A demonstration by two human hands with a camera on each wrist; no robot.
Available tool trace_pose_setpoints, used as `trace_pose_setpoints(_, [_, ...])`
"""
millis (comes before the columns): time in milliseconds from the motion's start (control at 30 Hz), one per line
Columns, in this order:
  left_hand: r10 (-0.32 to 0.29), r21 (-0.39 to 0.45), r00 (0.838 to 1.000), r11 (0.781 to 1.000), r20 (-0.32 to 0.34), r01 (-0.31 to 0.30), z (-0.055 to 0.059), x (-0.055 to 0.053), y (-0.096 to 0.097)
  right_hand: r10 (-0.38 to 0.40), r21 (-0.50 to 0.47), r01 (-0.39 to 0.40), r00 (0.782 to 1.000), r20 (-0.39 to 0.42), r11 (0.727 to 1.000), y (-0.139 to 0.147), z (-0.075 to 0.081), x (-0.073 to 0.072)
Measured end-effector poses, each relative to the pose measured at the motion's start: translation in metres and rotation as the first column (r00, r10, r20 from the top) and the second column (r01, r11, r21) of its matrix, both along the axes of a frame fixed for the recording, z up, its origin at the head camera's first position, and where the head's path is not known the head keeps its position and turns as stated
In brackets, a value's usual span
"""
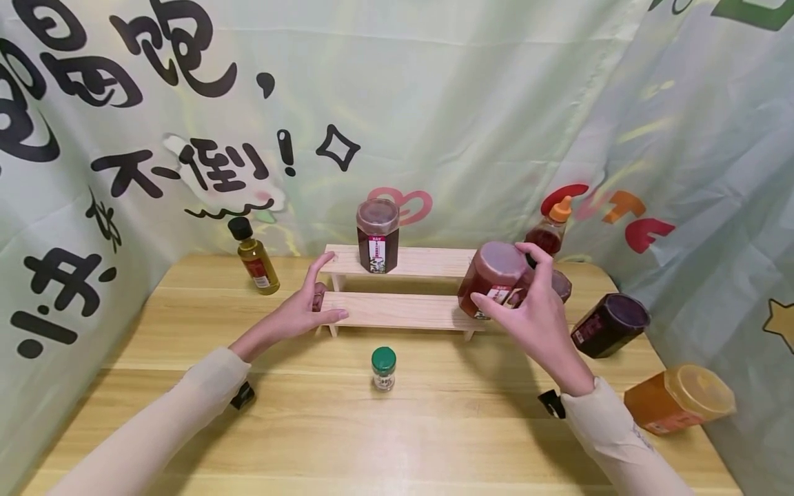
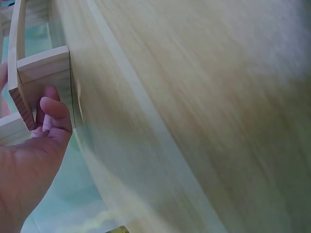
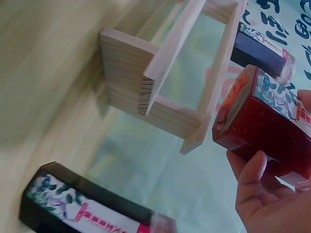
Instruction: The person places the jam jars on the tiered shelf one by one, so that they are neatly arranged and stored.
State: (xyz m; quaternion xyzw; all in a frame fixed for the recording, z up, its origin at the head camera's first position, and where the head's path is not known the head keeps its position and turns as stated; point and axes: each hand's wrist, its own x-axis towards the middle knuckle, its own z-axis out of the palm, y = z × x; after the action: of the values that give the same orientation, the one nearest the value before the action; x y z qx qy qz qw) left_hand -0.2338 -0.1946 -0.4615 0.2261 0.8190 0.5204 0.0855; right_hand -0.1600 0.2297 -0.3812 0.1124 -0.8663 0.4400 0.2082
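Note:
A two-tier wooden rack (image 1: 397, 310) stands at the back of the table. My left hand (image 1: 300, 313) holds its left end, thumb along the lower shelf and index finger by the upper one; the left wrist view shows fingers curled at the board's end. In my right hand (image 1: 540, 320) is a dark red jar (image 1: 490, 275) with a pale lid, gripped between thumb and fingers. The right wrist view shows this red jar (image 3: 277, 121) tilted and held off the rack, near its right end. On the upper shelf sits a darker labelled jar (image 1: 377, 241).
Left of the rack stands an oil bottle (image 1: 256, 262). A green-capped shaker (image 1: 384, 368) is in front. To the right are an orange-tipped squeeze bottle (image 1: 548, 231), a partly hidden jar (image 1: 561, 284), a dark jar (image 1: 608, 327) and an amber jar (image 1: 676, 399). Printed curtains enclose the table.

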Motion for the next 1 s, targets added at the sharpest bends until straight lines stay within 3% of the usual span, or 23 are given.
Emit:
trace_pose_setpoints(167, [-0.001, 0.007, 1.0, 1.0, 0.003, 0.001, 0.001, 0.0, -0.001, 0.047, -0.038, -0.046, 0.999, 0.024, 0.998, -0.009, 0.007, -0.013])
trace_pose_setpoints(433, [0.002, 0.005, 1.0, 1.0, 0.002, -0.003, -0.001, 0.001, 0.0, -0.001, 0.013, 0.001, 0.999, 0.052, 1.0, -0.023, 0.014, -0.031])
trace_pose_setpoints(1000, [0.0, 0.011, 1.0, 1.0, 0.0, 0.0, 0.0, 0.0, 0.0, 0.025, -0.008, -0.025, 0.998, 0.054, 1.0, -0.042, 0.012, -0.064])
